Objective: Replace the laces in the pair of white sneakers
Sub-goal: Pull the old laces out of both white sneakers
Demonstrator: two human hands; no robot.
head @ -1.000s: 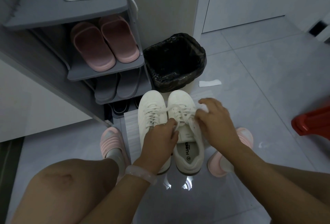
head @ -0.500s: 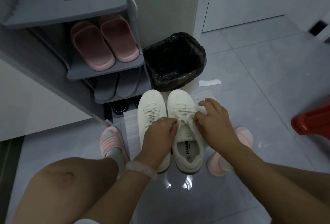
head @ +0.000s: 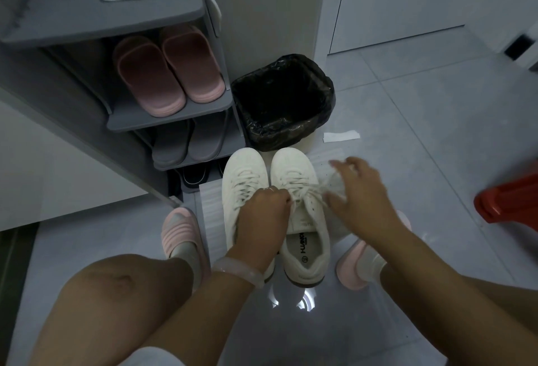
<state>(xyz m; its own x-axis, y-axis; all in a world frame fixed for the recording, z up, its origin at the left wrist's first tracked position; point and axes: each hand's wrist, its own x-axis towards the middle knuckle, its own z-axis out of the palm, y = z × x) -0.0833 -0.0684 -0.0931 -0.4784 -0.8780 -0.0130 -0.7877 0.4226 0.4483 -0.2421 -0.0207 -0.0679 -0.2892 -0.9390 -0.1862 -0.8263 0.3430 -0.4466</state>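
Head view: both hands pinch right sneaker (head: 302, 220) lace (head: 308, 190); insole print blurred.

A: Any readable text?
B: Only 1 spot. Right sneaker (head: 302, 237) insole has a dark printed brand, reads roughly "HUANQIU". Small round mark below it, illegible.
A: Anything elsewhere?
B: Nothing legible.
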